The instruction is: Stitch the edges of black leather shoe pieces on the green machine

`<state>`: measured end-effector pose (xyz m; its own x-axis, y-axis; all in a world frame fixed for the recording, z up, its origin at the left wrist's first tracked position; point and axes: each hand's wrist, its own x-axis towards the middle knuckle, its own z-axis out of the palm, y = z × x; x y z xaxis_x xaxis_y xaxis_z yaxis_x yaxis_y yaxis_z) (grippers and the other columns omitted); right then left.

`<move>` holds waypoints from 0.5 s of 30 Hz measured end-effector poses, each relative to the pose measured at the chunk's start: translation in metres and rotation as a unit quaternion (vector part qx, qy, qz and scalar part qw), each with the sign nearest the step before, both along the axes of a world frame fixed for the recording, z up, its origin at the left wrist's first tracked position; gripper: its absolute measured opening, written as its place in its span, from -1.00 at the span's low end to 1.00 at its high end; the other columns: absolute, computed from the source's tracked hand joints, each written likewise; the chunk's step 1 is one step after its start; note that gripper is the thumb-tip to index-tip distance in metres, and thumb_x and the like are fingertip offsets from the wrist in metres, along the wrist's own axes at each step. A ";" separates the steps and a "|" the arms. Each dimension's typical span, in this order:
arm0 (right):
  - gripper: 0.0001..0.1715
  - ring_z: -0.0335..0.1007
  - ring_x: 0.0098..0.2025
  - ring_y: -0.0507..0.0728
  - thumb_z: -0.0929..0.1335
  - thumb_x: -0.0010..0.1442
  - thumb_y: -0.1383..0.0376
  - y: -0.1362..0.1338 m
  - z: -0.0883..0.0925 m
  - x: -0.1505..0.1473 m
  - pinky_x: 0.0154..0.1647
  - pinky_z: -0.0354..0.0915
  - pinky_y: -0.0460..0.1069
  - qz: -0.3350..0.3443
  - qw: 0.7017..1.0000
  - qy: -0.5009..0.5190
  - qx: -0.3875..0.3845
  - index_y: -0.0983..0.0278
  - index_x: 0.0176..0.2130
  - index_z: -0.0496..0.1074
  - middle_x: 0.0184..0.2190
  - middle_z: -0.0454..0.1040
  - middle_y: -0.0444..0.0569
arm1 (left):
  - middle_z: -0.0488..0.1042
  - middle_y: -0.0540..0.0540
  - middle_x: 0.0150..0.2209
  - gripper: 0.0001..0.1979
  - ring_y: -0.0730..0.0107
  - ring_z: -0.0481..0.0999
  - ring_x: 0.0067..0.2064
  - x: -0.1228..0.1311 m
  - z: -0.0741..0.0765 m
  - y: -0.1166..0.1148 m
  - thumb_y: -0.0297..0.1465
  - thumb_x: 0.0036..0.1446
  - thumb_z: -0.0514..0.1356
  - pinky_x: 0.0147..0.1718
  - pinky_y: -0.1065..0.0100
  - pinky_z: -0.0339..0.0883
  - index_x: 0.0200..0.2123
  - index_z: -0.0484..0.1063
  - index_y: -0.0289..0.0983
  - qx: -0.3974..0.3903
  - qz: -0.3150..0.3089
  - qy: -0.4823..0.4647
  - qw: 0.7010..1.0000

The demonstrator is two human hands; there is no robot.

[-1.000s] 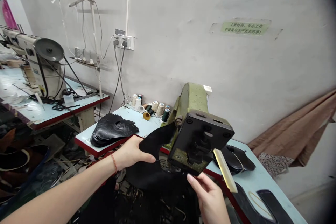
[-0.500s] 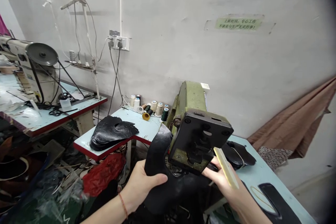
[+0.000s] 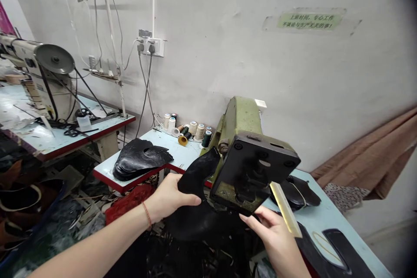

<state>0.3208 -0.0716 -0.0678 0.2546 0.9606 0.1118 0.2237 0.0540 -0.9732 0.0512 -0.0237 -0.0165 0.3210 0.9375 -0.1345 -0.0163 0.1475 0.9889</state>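
A curved black leather piece lies under the head of a green sewing machine. Its left arm bends upward beside the machine. My left hand is closed on the leather's left side, thumb on top and fingers underneath. On the other side, my right hand has its thumb and fingers at the leather's right edge, just below the machine head, apparently pinching it. A pale yellow bar on the machine covers part of this hand. The needle area is hidden behind the machine's dark end plate.
Stacked black leather pieces lie at the table's left end, with thread spools behind. More black pieces rest at right, near a loose black strip. Another sewing machine stands left. Brown cloth hangs at right.
The leather has turned and shifted, its upper arm leaning further right. My left hand has moved up and left with it. My right hand has drawn out from behind the machine head, and the view has tilted slightly.
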 end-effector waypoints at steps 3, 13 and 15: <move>-0.52 0.49 -0.25 0.30 0.57 -0.18 -0.01 -0.007 -0.011 -0.010 -0.27 0.43 0.06 -0.029 0.998 0.047 -0.017 0.25 -0.33 0.63 -0.32 0.60 0.01 | 0.55 -0.01 -0.51 -0.77 0.30 0.52 -0.45 -0.008 0.006 0.007 -0.41 -0.35 0.42 -0.42 0.33 0.39 -0.52 0.50 -0.31 0.002 -0.015 0.008 1.000; -0.57 0.48 -0.24 0.24 0.59 -0.15 0.05 -0.019 -0.037 -0.055 -0.17 0.42 0.06 -0.050 0.979 0.200 -0.011 0.25 -0.32 0.64 -0.34 0.61 0.01 | 0.63 -0.06 -0.39 -0.69 0.26 0.58 -0.39 -0.038 0.010 0.013 -0.42 -0.30 0.43 -0.34 0.29 0.46 -0.36 0.56 -0.31 -0.034 -0.032 0.008 0.999; -0.58 0.45 -0.30 0.19 0.61 -0.18 0.08 -0.020 -0.043 -0.065 -0.25 0.41 0.01 -0.067 0.970 0.232 -0.003 0.26 -0.35 0.62 -0.39 0.58 -0.03 | 0.63 -0.05 -0.39 -0.69 0.27 0.58 -0.39 -0.045 0.010 0.014 -0.42 -0.29 0.43 -0.35 0.31 0.46 -0.35 0.56 -0.30 -0.038 -0.032 0.009 0.999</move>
